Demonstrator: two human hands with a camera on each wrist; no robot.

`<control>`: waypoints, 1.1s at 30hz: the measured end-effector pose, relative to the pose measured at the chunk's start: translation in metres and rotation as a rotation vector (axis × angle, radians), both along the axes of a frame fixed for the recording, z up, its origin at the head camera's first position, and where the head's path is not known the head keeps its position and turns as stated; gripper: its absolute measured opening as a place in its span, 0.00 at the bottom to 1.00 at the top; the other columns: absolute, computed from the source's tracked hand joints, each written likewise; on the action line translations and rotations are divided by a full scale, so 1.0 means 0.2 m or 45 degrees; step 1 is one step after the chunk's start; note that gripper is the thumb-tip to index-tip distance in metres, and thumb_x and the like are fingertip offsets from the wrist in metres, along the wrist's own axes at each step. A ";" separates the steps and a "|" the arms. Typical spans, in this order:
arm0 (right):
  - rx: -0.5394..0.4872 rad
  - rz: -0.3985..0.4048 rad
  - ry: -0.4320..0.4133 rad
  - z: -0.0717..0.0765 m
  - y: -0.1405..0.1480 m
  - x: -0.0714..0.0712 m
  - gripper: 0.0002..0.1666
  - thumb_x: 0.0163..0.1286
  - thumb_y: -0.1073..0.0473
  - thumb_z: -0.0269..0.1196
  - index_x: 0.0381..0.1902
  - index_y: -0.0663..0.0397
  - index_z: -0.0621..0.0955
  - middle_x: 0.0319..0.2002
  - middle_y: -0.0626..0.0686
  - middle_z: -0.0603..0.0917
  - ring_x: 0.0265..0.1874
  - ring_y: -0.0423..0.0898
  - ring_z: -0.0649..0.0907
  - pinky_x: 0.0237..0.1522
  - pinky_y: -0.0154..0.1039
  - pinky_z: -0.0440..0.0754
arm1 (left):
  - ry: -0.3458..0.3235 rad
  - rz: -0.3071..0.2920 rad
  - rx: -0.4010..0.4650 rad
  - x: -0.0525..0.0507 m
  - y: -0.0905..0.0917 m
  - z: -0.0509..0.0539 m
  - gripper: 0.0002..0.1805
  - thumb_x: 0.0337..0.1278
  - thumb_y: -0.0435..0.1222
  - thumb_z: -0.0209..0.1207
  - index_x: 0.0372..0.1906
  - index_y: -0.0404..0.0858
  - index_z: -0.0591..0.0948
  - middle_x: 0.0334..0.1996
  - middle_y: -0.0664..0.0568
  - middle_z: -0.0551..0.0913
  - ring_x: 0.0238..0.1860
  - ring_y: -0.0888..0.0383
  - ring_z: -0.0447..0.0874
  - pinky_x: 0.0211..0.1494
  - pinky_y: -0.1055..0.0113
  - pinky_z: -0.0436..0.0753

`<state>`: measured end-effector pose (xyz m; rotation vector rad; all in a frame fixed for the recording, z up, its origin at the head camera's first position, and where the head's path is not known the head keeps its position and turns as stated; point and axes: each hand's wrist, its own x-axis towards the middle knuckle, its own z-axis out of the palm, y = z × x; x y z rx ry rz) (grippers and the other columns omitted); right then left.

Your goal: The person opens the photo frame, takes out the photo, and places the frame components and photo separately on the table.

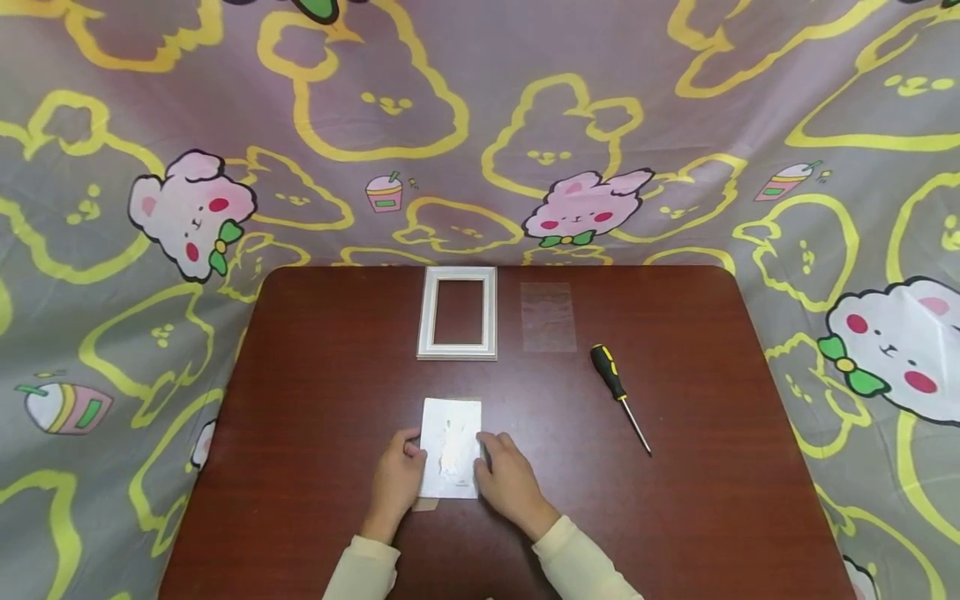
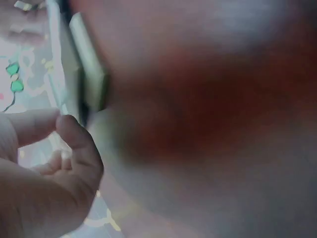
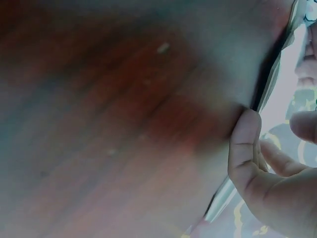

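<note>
In the head view a white sheet (image 1: 449, 450), with a faint mark in its middle and small print near its lower right, is between my hands. A brown board piece (image 1: 425, 504) shows beneath its lower left corner; most of it is hidden. My left hand (image 1: 397, 475) holds the left edge, thumb and finger curled together there. At the right edge, my right hand (image 1: 513, 479) holds with bent fingers. Seen from the left wrist, a beige strip (image 2: 91, 64) stands off the underside. The right wrist view shows a finger (image 3: 245, 129) against the sheet's edge.
Behind the sheet lies a white picture frame (image 1: 428, 317), and right of it a clear plastic sheet (image 1: 548, 318). A black and yellow screwdriver (image 1: 621, 392) lies to the right on the dark red table (image 1: 720, 500). A patterned curtain (image 1: 480, 125) surrounds the table's back and sides.
</note>
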<state>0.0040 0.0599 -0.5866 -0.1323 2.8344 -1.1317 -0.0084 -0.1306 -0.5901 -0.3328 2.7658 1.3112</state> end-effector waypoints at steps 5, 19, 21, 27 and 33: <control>-0.073 -0.184 -0.063 -0.01 0.05 0.00 0.27 0.67 0.62 0.62 0.63 0.67 0.77 0.33 0.51 0.78 0.30 0.45 0.76 0.37 0.46 0.78 | 0.011 -0.072 0.485 -0.03 0.05 0.06 0.13 0.61 0.23 0.60 0.51 0.27 0.79 0.30 0.49 0.78 0.26 0.60 0.74 0.29 0.69 0.76; -0.157 -0.527 -0.018 -0.07 0.51 0.05 0.30 0.66 0.71 0.59 0.67 0.66 0.70 0.25 0.52 0.75 0.20 0.47 0.72 0.23 0.44 0.71 | -0.067 -0.434 0.283 -0.02 0.42 0.04 0.20 0.66 0.30 0.59 0.62 0.35 0.76 0.37 0.53 0.80 0.36 0.58 0.80 0.40 0.60 0.80; -0.021 -0.507 0.028 -0.08 0.56 0.06 0.29 0.65 0.71 0.59 0.65 0.67 0.72 0.27 0.59 0.80 0.21 0.54 0.78 0.25 0.52 0.75 | 0.007 -0.468 0.100 -0.02 0.38 0.05 0.21 0.65 0.31 0.61 0.62 0.36 0.77 0.42 0.51 0.81 0.43 0.54 0.81 0.46 0.57 0.80; 0.328 -0.497 0.078 -0.07 0.61 0.07 0.24 0.66 0.62 0.60 0.58 0.68 0.76 0.41 0.72 0.78 0.30 0.71 0.81 0.29 0.65 0.77 | 0.164 -0.543 -0.419 -0.04 0.20 0.06 0.23 0.58 0.35 0.69 0.59 0.38 0.81 0.56 0.43 0.77 0.56 0.44 0.74 0.53 0.49 0.75; 0.466 -0.281 0.237 -0.04 0.58 0.08 0.30 0.57 0.56 0.72 0.58 0.58 0.81 0.47 0.74 0.74 0.44 0.71 0.76 0.34 0.65 0.77 | 0.217 -0.660 -0.617 -0.04 0.11 0.06 0.32 0.53 0.43 0.73 0.62 0.37 0.78 0.62 0.36 0.72 0.59 0.38 0.72 0.49 0.47 0.74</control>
